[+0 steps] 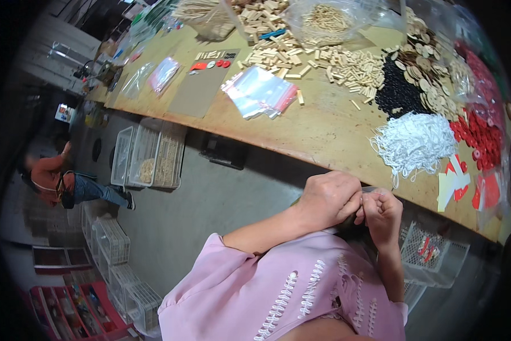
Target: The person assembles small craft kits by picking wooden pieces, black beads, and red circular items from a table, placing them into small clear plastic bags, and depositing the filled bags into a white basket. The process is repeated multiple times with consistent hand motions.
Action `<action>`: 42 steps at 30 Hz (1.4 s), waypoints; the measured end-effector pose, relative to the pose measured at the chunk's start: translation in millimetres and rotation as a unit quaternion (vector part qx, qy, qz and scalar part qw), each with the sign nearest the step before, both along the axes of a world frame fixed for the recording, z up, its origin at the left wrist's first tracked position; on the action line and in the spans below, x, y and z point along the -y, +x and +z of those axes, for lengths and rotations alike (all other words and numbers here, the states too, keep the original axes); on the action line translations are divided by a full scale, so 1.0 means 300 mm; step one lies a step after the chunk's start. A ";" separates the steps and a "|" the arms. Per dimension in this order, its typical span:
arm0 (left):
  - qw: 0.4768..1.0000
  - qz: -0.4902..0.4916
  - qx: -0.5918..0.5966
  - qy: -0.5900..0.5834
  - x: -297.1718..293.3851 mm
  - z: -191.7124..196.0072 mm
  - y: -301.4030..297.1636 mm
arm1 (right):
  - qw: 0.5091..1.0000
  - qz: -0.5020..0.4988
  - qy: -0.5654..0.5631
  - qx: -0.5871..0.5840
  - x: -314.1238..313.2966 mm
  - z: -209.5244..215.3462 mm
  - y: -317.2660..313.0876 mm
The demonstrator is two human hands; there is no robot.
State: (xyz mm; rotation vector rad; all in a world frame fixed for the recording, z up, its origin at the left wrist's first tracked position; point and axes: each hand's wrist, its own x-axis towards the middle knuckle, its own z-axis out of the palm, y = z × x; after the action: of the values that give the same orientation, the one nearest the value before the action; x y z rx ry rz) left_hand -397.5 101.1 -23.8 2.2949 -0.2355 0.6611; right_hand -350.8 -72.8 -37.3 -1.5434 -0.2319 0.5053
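Below the table edge | left hand grip curled tight | right hand pinching a small clear item, unclear

hands: left hand and right hand touching, pinching something small, unclear
table: white string pile, red discs, wooden pieces, clear bags
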 end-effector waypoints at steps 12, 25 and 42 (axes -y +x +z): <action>0.986 -0.115 0.039 0.111 -0.056 0.024 0.009 | 0.993 0.051 0.061 -0.092 0.037 0.007 -0.017; 0.968 -0.234 -0.059 0.069 -0.186 0.085 -0.018 | 0.856 0.129 -0.102 0.490 0.009 0.132 0.035; 0.984 0.085 -0.133 0.084 -0.667 -0.006 0.533 | 0.874 0.098 -0.129 0.458 0.022 0.076 0.028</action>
State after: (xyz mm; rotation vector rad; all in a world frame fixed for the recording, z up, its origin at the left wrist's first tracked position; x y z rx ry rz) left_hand -237.8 301.2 -25.7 2.5555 0.0321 0.4236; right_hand -342.2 -79.3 -14.4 -1.9447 -1.0966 -0.0942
